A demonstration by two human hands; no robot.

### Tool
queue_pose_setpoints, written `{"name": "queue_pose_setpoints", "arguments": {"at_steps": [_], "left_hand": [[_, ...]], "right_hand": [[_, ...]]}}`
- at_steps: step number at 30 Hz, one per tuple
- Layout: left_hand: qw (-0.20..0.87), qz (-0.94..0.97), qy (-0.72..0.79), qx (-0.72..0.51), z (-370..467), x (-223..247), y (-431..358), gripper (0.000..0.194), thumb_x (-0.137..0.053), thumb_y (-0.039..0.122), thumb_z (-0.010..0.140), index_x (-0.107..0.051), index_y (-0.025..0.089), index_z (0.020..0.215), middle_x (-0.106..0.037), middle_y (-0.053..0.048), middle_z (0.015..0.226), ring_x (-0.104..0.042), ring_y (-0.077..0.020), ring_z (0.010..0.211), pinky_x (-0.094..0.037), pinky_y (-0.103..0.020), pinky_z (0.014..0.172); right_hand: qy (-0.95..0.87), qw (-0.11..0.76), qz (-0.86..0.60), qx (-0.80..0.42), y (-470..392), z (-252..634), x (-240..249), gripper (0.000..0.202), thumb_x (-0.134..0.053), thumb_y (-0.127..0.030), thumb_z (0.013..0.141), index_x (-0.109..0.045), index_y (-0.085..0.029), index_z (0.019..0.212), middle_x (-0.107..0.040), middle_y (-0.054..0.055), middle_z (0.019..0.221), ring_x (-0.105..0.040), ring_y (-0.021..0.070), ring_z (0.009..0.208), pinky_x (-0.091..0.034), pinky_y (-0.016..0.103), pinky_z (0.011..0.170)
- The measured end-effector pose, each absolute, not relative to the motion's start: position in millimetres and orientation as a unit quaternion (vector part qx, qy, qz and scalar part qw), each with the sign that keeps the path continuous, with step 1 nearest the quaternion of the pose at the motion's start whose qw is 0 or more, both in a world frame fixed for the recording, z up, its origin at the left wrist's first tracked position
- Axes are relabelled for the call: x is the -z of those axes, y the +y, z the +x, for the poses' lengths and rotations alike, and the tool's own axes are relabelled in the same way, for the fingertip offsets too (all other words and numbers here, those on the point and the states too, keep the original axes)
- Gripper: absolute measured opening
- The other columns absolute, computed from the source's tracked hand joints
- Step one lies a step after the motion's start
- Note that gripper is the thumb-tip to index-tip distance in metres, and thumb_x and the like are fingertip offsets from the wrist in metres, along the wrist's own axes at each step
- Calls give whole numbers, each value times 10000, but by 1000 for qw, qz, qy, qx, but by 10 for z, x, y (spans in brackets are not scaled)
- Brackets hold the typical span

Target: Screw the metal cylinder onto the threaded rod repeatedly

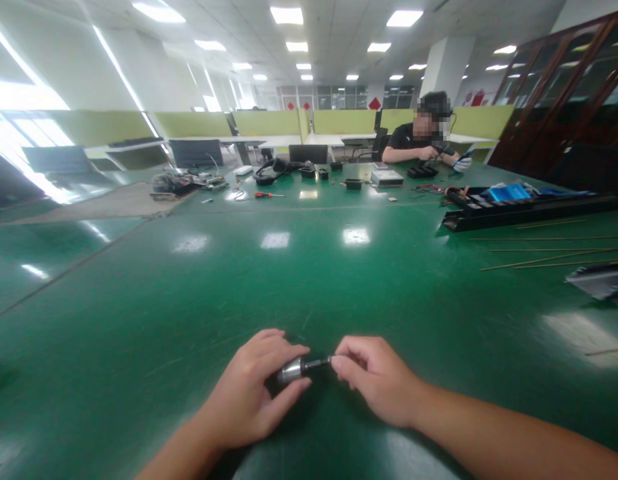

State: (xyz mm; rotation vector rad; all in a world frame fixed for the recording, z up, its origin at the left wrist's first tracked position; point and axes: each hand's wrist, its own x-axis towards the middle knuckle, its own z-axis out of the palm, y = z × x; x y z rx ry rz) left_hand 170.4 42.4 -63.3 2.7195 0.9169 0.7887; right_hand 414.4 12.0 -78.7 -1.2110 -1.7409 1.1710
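Two hands of mine are apart, with a metal tool (pixel 292 371) between them: my left hand (pixel 259 380) wraps its thick end, and my right hand (pixel 371 377) pinches the thin rod (pixel 319 363) on its three o'clock side. Beyond, toward twelve o'clock on the green table (pixel 309 280), I see a screwdriver (pixel 269 195); black rails (pixel 519 212) lie at two o'clock, and a person (pixel 413 140) sits at one.
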Motion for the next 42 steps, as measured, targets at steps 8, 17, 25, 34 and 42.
{"name": "queue_pose_setpoints", "arguments": {"at_steps": [8, 17, 25, 34, 42], "left_hand": [[72, 911, 307, -266, 1716, 551, 436, 279, -650, 300, 859, -693, 228, 1125, -761, -61, 981, -722, -243, 946, -544, -447, 1010], [81, 908, 311, -269, 1663, 608, 449, 293, -657, 302, 859, -685, 242, 1145, -757, -48, 1006, -712, -241, 977, -519, -452, 1043], [95, 913, 308, -250, 1673, 570, 456, 251, -635, 282, 874, -665, 244, 1119, -746, -35, 991, -704, -231, 955, -512, -442, 1021], [121, 913, 315, -231, 1661, 568, 469, 247, -622, 278, 890, -629, 262, 1136, -726, -18, 1012, -677, -224, 963, -465, -454, 1024], [134, 911, 317, -229, 1660, 569, 469, 259, -617, 270, 892, -615, 280, 1151, -722, -13, 1017, -667, -227, 968, -456, -466, 1022]], "right_hand": [[-670, 350, -471, -455, 123, 4144, 801, 269, -554, -330, 940, -626, -165, 741, -556, -32, 619, -500, 116, 583, -334, 229, 556], [-668, 355, -468, -457, 119, 4141, 789, 285, -548, -336, 940, -614, -165, 722, -547, -31, 610, -505, 121, 583, -336, 237, 564], [-669, 356, -470, -454, 136, 4141, 785, 282, -545, -333, 939, -618, -164, 724, -554, -27, 616, -508, 124, 586, -336, 239, 566], [-665, 350, -470, -463, 123, 4124, 776, 286, -550, -344, 924, -603, -167, 706, -534, -28, 601, -500, 129, 582, -330, 245, 563], [-675, 343, -468, -456, 132, 4124, 802, 279, -554, -346, 929, -603, -172, 716, -549, -28, 612, -499, 127, 583, -323, 243, 557]]}}
